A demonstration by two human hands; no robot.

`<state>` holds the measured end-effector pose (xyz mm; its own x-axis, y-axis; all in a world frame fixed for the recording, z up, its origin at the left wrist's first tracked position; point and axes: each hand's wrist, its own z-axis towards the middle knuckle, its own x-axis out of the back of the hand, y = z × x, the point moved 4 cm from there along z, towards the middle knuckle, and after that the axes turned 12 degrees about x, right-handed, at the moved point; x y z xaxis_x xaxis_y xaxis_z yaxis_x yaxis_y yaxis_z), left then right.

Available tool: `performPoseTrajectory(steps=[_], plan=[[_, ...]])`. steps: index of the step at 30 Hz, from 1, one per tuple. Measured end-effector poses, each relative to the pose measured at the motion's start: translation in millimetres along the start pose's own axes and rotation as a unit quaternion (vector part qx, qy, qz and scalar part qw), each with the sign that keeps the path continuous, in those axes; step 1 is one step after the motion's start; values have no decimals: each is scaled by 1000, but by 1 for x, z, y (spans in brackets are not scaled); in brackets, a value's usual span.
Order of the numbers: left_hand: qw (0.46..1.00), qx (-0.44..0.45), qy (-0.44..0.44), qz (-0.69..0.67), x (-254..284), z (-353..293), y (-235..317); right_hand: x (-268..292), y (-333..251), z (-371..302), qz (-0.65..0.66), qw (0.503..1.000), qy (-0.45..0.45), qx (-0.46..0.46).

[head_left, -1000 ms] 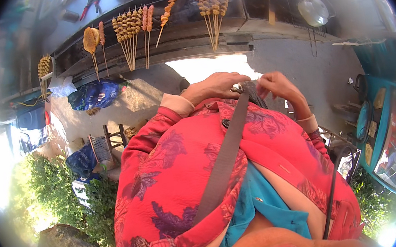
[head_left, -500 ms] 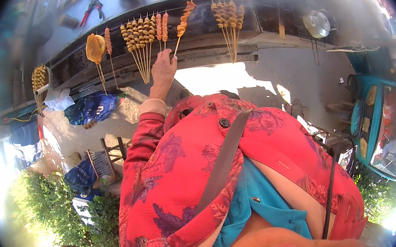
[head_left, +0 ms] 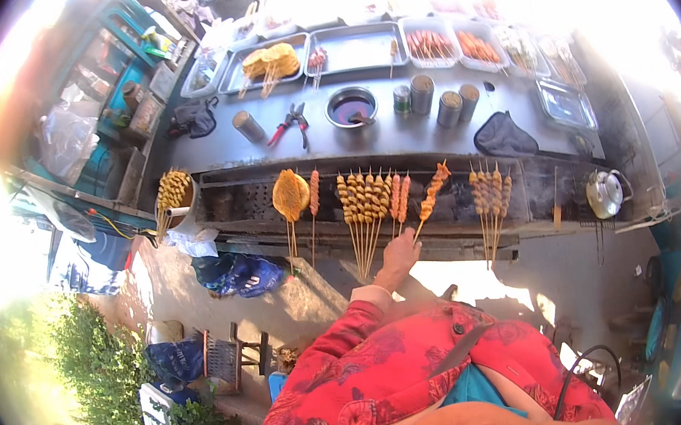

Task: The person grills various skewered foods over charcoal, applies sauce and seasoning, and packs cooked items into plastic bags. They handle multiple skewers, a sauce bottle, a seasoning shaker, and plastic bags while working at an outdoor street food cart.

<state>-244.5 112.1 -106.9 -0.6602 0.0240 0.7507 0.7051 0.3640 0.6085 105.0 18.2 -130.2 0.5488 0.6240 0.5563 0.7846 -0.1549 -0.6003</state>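
My left hand (head_left: 398, 258) is closed at the stick end of a tilted skewer of orange-red folded meat (head_left: 435, 188) over the long grill (head_left: 247, 193). Beside the hand stand two pink meat skewers (head_left: 400, 198); their lower sticks are partly hidden by my fingers. Just left lies a fanned bunch of brown spiral-cut skewers (head_left: 362, 198). Further left are a round golden flatbread-like skewer (head_left: 291, 195) and a single pink skewer (head_left: 314, 194). Right of the hand, several more brown skewers (head_left: 491, 195) rest across the grill. My right hand is out of view.
Behind the grill, a metal counter (head_left: 292, 147) carries a bowl of dark sauce (head_left: 351, 108), red-handled pliers (head_left: 291, 125), several cans and trays of skewers. A kettle (head_left: 604, 193) stands at the grill's right end. A container of brown skewers (head_left: 174, 193) is at the left.
The view has tilted up, bringing the counter, trays and a person at the back into sight. My left hand stays at the same orange skewer; the skewers keep their places on the grill.
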Motion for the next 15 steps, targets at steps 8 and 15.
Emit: performPoseTrajectory(steps=[8,15], plan=[[997,59,6,56,2,5,-5,7,12,12,31,999,17,-2],[975,94,-57,-192,3,-3,-1,-6,30,-13,53,998,8,-33]])
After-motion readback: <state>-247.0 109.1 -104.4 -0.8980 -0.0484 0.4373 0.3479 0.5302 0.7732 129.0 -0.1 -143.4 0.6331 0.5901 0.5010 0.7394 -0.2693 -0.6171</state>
